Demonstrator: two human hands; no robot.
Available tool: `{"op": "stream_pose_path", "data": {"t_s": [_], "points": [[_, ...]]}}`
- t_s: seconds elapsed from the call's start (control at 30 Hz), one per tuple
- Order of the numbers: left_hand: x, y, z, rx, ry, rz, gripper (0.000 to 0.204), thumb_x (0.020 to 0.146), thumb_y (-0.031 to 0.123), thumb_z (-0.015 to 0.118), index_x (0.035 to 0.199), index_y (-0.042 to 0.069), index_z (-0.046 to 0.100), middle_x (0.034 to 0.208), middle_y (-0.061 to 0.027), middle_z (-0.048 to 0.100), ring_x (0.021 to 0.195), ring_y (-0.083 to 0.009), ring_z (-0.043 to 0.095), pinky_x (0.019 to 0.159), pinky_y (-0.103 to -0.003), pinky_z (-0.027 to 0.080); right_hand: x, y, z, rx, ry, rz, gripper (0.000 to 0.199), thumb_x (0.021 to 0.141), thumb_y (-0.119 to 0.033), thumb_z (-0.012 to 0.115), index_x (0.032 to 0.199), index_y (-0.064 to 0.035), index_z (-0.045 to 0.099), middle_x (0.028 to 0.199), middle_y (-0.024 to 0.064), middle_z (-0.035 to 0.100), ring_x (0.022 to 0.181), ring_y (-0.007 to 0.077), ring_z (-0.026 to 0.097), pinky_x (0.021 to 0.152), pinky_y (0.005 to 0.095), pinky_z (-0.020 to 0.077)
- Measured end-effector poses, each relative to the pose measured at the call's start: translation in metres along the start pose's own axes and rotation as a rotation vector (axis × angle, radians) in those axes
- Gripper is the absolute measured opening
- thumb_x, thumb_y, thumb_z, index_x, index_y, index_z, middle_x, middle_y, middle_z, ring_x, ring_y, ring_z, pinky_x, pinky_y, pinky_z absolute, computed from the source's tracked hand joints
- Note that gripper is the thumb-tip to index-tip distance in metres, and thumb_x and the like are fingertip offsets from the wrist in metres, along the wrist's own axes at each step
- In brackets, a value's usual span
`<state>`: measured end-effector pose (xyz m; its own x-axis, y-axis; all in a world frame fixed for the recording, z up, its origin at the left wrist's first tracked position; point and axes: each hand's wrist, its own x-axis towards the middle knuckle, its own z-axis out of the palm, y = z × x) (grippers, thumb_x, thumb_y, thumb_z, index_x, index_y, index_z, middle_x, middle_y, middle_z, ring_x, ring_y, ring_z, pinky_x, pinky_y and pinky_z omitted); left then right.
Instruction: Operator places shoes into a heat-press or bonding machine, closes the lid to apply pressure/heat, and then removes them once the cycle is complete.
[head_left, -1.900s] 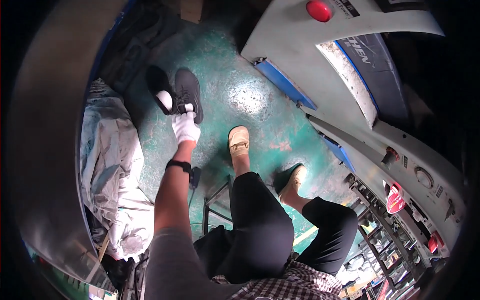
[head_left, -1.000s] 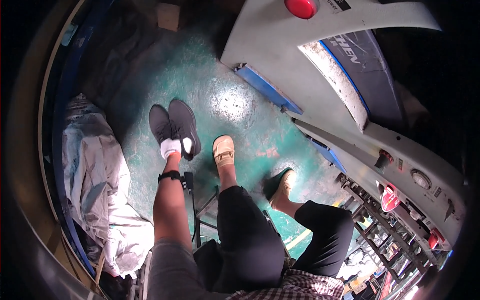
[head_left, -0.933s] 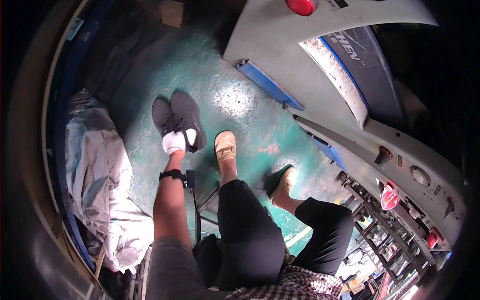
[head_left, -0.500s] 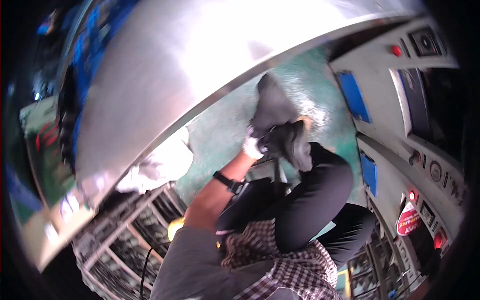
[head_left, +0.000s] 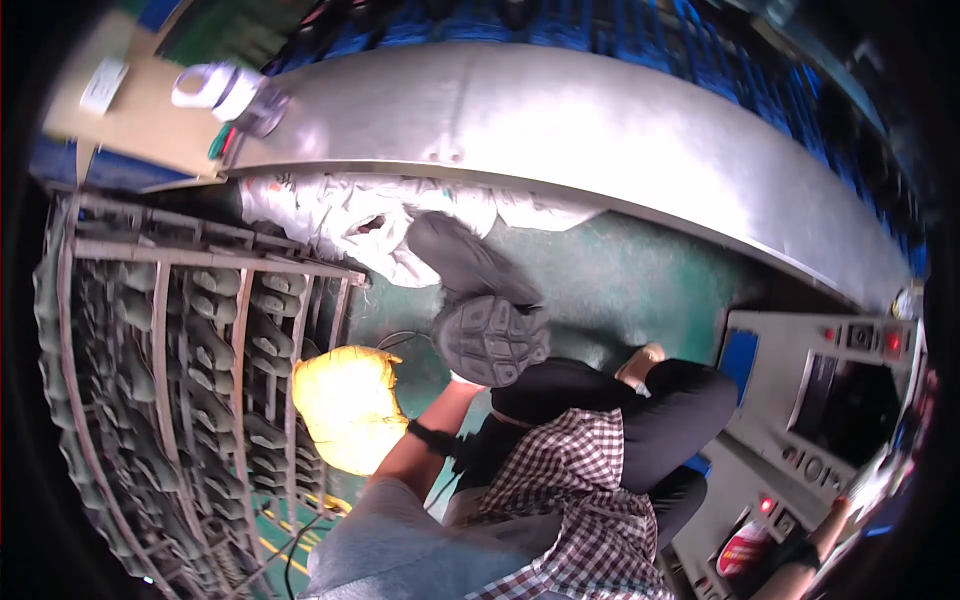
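My left hand (head_left: pixel 463 379), in a white glove with a black band on the wrist, is shut on a pair of dark grey sports shoes. One shoe (head_left: pixel 492 340) shows its ribbed sole to me; the other shoe (head_left: pixel 465 262) lies just behind it. The shoes hide most of the hand. They are held up over my black-trousered knees, above the green floor (head_left: pixel 620 290). My right hand (head_left: pixel 835 510) is small and blurred at the lower right edge, beside a grey machine control panel (head_left: pixel 840 400); its fingers cannot be made out.
A metal rack (head_left: pixel 150 330) full of dark shoe parts stands at the left, with a yellow bag (head_left: pixel 350 405) beside it. A long curved steel surface (head_left: pixel 560 130) crosses the top. White cloth (head_left: pixel 340 215) is bundled under it. A cardboard box (head_left: pixel 130 120) sits top left.
My left hand reached down to the grey shoes on the floor, took hold of them and lifted them. The view has swung left toward the rack and the steel surface.
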<state>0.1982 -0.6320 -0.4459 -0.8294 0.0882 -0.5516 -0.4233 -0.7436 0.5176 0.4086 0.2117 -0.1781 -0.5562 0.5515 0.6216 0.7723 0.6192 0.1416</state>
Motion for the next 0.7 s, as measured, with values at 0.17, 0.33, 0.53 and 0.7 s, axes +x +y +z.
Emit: {"op": "stream_pose_path", "data": {"t_s": [0.17,0.33,0.53,0.7], "points": [[0.023,0.05,-0.068,-0.214,0.309,0.306,0.038,0.101,0.03,0.057,0.129,0.005,0.057,0.13,-0.0112,0.062,0.114,-0.031,0.061,0.1,-0.045,0.048,-0.064,-0.228,-0.078,0.618,-0.081,0.097,0.048,0.107,-0.029,0.058,0.146,-0.0009,0.058,0.147,0.0174,0.06,0.133,0.0259,0.058,0.117,0.0356,0.0399],[0.042,0.097,-0.092,-0.231,0.502,0.453,0.029,0.098,0.025,0.061,0.116,0.003,0.065,0.116,-0.0113,0.069,0.101,-0.0317,0.066,0.09,-0.042,0.053,-0.096,-0.474,-0.153,0.889,-0.206,-0.401,0.042,0.102,-0.009,0.06,0.143,-0.0031,0.059,0.14,0.0147,0.062,0.131,0.0283,0.057,0.114,0.0407,0.0419],[0.065,0.141,-0.074,1.336,0.648,0.75,0.023,0.093,0.022,0.064,0.091,0.001,0.072,0.092,-0.0169,0.074,0.084,-0.038,0.07,0.078,-0.044,0.056,-0.109,-0.67,-0.163,0.883,-0.106,-0.796,0.042,0.095,-0.018,0.07,0.136,-0.0122,0.065,0.129,0.0148,0.065,0.124,0.0342,0.059,0.11,0.0447,0.0443],[0.121,0.107,-0.04,1.636,0.416,0.485,0.035,0.091,0.034,0.064,0.091,0.0,0.073,0.096,-0.0277,0.071,0.094,-0.0443,0.069,0.088,-0.053,0.054,-0.128,-0.733,-0.152,0.876,-0.196,-0.821,0.034,0.094,-0.017,0.069,0.127,-0.0073,0.069,0.121,0.0149,0.069,0.117,0.0347,0.063,0.107,0.0455,0.0463]]}}
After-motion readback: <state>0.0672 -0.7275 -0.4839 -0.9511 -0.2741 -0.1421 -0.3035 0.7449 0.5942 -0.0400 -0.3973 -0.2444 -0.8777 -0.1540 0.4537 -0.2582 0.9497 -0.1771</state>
